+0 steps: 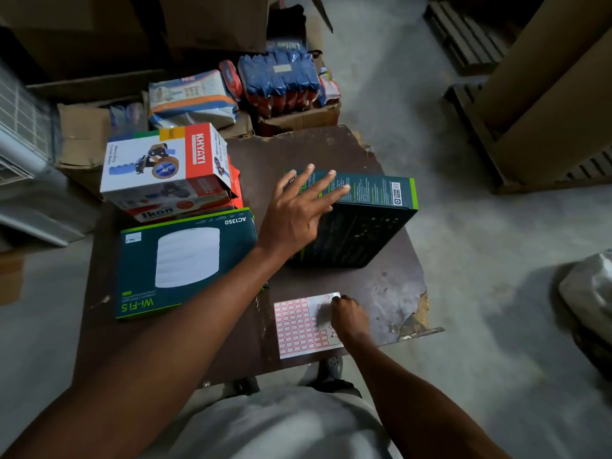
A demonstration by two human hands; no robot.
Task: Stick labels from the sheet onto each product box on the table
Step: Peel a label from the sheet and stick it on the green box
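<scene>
Cluttered storeroom, worn table (381,286). My left hand (298,210), fingers spread, rests on the dark box (367,220). My right hand (347,318) pinches at the sheet (298,326) near me. Unpinned, the sheet may lift with the label, or the label may tear.

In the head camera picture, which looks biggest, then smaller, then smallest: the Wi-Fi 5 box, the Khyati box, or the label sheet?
1. Wi-Fi 5 box, largest.
2. Khyati box, though farther away.
3. Label sheet, smallest, though nearest.
</scene>
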